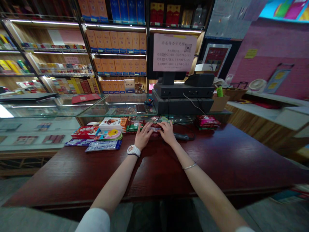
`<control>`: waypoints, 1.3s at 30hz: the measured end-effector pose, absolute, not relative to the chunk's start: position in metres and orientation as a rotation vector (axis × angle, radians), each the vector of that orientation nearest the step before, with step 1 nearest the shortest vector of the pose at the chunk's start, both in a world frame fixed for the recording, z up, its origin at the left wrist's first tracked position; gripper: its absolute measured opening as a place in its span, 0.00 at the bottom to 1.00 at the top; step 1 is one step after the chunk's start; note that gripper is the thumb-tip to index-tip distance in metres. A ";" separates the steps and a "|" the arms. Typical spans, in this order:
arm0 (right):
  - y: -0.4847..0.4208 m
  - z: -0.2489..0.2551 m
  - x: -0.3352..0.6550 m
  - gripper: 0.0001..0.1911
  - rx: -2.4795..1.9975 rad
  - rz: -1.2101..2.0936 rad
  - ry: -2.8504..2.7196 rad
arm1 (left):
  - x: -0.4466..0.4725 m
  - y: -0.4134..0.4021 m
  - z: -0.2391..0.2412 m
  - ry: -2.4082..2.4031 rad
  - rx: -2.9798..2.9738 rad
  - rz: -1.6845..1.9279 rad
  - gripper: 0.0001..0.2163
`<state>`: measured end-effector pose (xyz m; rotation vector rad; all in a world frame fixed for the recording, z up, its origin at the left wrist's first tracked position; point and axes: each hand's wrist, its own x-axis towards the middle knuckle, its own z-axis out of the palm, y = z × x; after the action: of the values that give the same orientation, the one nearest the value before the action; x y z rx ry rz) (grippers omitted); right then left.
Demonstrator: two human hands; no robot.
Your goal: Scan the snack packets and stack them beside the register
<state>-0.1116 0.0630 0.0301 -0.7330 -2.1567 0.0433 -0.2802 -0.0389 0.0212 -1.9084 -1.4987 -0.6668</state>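
Observation:
Both my hands meet at the far side of the dark red-brown table, around a small dark red snack packet (155,127). My left hand (143,135), with a white watch at the wrist, grips the packet's left end. At its right end are the bent fingers of my right hand (167,131), a thin bangle on that forearm. The fingers partly cover the packet. Just left of my left hand lies a green snack packet (132,126). A black handheld device (181,137), perhaps a scanner, lies beside my right hand.
On the left lie a white-and-orange box (113,123), red packets (85,131) and blue-purple bars (103,146). A stack of red packets (207,122) sits to the right. Behind the table stand a glass counter (116,108), a phone (141,108) and a black cash register (182,100) with cables.

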 end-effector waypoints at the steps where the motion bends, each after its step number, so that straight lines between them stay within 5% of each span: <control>1: 0.063 0.030 -0.112 0.15 -0.718 0.054 -2.131 | -0.281 -0.038 0.020 -1.483 -1.893 -0.676 0.15; 9: 0.062 0.033 -0.111 0.08 -0.654 0.022 -2.017 | -0.274 -0.035 0.017 -1.462 -1.818 -0.768 0.14; 23: 0.047 0.030 -0.112 0.15 -0.695 -0.244 -2.129 | -0.277 -0.043 0.030 -1.811 -1.723 -0.743 0.18; 29: 0.041 0.034 -0.109 0.30 -1.041 -0.295 -2.123 | -0.282 -0.045 0.032 -1.820 -1.645 -0.771 0.17; 39: 0.039 0.033 -0.108 0.29 -0.962 -0.303 -2.198 | -0.280 -0.045 0.034 -2.003 -1.615 -0.678 0.24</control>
<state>-0.1076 0.0390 0.0326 -0.9616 -2.1978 -0.3033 -0.2802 -0.0453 0.0335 -1.6149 -2.0032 -0.6776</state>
